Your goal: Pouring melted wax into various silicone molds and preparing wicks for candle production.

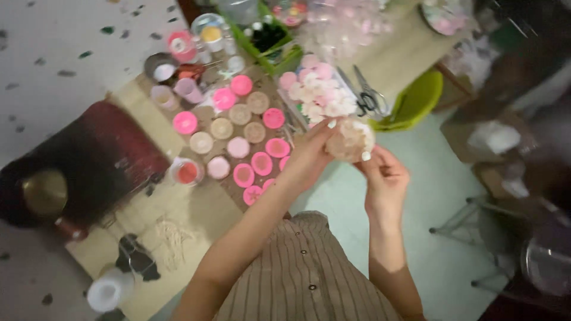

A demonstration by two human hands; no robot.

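Both my hands hold one pale pink, flower-shaped wax piece (pixel 350 140) in front of me. My left hand (pixel 309 156) grips its left side with the fingertips. On its right and lower edge, my right hand (pixel 385 176) pinches it. Just behind the hands lies a clear tray of pink and white flower pieces (pixel 314 90). To the left, several round pink and beige moulds (pixel 241 139) lie in rows on a brown board.
Scissors (pixel 369 95) lie by a green bowl (pixel 416 101) at the back right. Small cups and jars (pixel 178 83) stand at the back left. A dark pot (pixel 77 166) sits at the left, a white container (pixel 110 290) at the lower left, a metal stand (pixel 476 232) on the right.
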